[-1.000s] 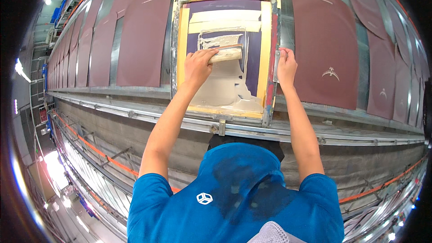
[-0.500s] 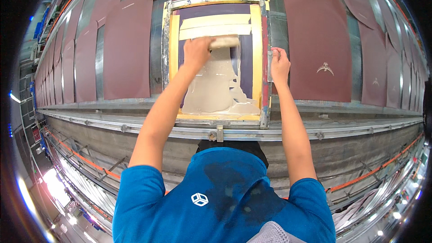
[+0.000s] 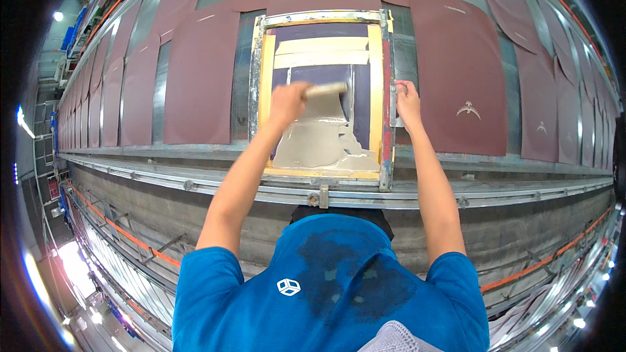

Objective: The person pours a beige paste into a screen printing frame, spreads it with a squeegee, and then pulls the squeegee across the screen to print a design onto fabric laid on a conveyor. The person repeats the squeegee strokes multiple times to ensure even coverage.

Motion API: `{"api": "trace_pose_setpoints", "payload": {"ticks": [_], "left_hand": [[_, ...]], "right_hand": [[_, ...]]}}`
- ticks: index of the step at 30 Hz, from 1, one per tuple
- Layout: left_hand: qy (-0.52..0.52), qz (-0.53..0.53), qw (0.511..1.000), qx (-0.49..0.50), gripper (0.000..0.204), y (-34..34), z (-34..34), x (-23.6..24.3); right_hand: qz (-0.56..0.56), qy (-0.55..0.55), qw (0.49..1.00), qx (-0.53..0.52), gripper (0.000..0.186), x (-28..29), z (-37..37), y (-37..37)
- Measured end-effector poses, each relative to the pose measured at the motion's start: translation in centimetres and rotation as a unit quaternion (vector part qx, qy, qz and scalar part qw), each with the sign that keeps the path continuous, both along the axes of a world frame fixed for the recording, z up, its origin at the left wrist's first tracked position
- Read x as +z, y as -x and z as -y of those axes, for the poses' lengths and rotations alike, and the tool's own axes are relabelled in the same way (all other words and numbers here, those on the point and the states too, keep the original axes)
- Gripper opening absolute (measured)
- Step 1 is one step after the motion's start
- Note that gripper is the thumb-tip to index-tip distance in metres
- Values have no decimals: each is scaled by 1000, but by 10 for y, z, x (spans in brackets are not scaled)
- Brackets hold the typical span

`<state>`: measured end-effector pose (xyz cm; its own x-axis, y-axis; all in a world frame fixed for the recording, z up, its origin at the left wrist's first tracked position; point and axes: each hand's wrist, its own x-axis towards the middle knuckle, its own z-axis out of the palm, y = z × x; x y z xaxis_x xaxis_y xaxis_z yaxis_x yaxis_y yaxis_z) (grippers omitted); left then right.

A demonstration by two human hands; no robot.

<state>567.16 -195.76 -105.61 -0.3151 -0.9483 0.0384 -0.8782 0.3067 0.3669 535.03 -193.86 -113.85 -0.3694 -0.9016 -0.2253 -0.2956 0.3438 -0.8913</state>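
Note:
My left hand (image 3: 289, 101) is closed around one end of a squeegee (image 3: 328, 89) with a pale, ink-stained handle. The squeegee lies crosswise on the dark mesh of a screen printing frame (image 3: 387, 124). Thick grey-beige ink (image 3: 310, 143) spreads over the mesh on the near side of the squeegee. Yellow tape (image 3: 321, 57) borders the mesh and crosses its far part. At the frame's right edge, my right hand (image 3: 408, 101) has its fingers closed on a small metal bracket (image 3: 395, 107), partly covered by the hand.
Maroon panels (image 3: 456, 85) lie in rows along the long metal table, some bearing small pale prints. A metal rail (image 3: 450, 199) with stops runs along its near edge, in front of my body. Orange strips (image 3: 140, 241) run below on the near side.
My left hand has drawn the squeegee a little nearer to me across the mesh, and the ink lies nearer too. My right hand stays at the frame's edge. The whole view has shifted slightly.

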Motion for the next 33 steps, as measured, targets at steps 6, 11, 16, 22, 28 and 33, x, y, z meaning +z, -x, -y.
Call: {"api": "trace_pose_setpoints", "payload": {"ticks": [6, 11, 16, 22, 28, 33], "left_hand": [[127, -23, 991, -42, 43, 42, 40, -22], [157, 50, 985, -54, 49, 73, -39, -27], [150, 3, 987, -60, 61, 77, -114, -29], [147, -58, 987, -7, 54, 82, -91, -6], [169, -24, 985, -1, 49, 23, -33, 24], [155, -35, 987, -5, 41, -17, 14, 20]], "right_hand": [[-56, 109, 992, -38, 19, 4, 10, 31], [-78, 74, 993, -54, 21, 61, 14, 57], [-93, 135, 984, -67, 23, 31, 7, 75], [-87, 94, 991, -50, 25, 33, 5, 74], [-50, 115, 991, -51, 24, 60, 10, -3], [-89, 95, 991, -32, 21, 60, 16, -49]]}}
